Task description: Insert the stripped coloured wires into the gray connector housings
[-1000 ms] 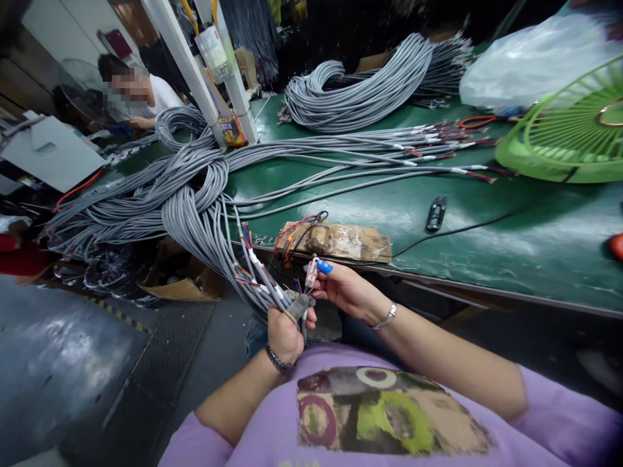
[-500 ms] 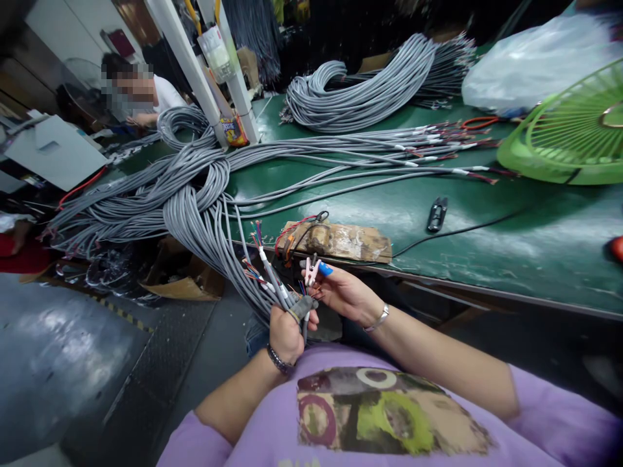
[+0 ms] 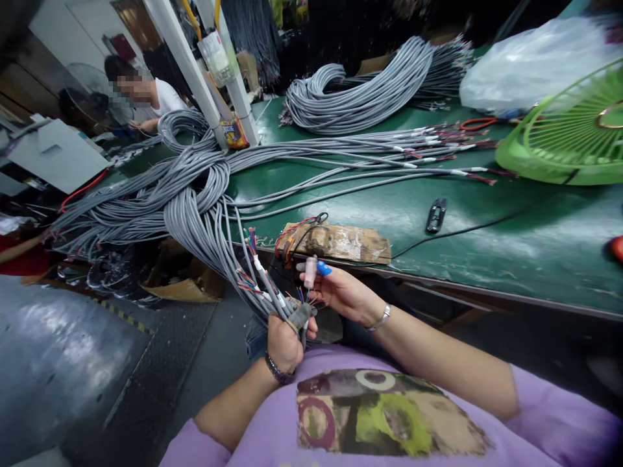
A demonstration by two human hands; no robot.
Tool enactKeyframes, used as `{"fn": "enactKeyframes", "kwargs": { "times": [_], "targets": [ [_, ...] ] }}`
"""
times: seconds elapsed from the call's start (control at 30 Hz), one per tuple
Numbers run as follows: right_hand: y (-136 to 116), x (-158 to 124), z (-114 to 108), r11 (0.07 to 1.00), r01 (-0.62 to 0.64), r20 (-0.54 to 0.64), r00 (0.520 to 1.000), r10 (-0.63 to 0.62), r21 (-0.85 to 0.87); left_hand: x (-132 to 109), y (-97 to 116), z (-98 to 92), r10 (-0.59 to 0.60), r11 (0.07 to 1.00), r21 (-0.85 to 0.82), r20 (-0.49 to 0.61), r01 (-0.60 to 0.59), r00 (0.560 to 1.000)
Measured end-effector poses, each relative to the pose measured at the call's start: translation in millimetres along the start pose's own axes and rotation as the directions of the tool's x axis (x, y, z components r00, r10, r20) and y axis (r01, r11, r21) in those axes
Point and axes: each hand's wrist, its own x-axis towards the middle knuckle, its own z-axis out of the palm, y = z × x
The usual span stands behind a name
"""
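My left hand (image 3: pixel 286 340) is wrapped round the ends of several grey cables (image 3: pixel 214 240), with a grey covering on its thumb. Stripped ends with thin coloured wires (image 3: pixel 252 243) stick up beyond the fist. Close beside it, my right hand (image 3: pixel 348 295) has its fingers pinched together at the fine wires (image 3: pixel 302 296) over the left thumb. Blue tape (image 3: pixel 323 268) covers the right thumb tip. A small pinkish-white piece (image 3: pixel 310 272) shows at the right fingertips; whether it is held or wraps a finger I cannot tell.
On the green table (image 3: pixel 467 259) lie a wooden block (image 3: pixel 357 243) with wires, black thread snips (image 3: pixel 437 215), and a coiled cable bundle (image 3: pixel 360 97). A green fan (image 3: pixel 564 136) and plastic bag (image 3: pixel 535 65) stand at right. A co-worker (image 3: pixel 165 97) is at the far left.
The pinkish-white piece at my right fingertips has turned and looks narrower. The coloured wire ends in my left hand have tilted slightly left and down. A red-sleeved arm reaches in at left.
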Motion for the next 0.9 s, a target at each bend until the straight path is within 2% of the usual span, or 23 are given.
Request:
{"fn": "enactKeyframes", "kwargs": {
  "times": [0.13, 0.5, 0.77, 0.9],
  "targets": [
    [-1, -2, 0, 0.999, 0.002, -0.015, 1.000, -0.003, -0.047, -3, 1, 0.7, 0.058, 0.998, -0.009, -0.015, -0.058, 0.998],
    [-2, 1, 5, 1.000, -0.028, -0.023, 0.999, 0.028, 0.009, 2, 0, 5.3, 0.063, 0.995, -0.071, -0.084, -0.069, 0.994],
    [-1, 2, 7, 0.997, -0.025, -0.065, 0.997, 0.029, 0.067, 7, -2, 6.5, 0.073, 0.997, 0.014, -0.078, -0.072, 0.994],
    [3, 3, 6, 0.998, -0.023, -0.049, 0.998, 0.027, 0.065, 7, -3, 6.3, 0.064, 0.998, 0.019, -0.071, -0.063, 0.995]
  ]
}}
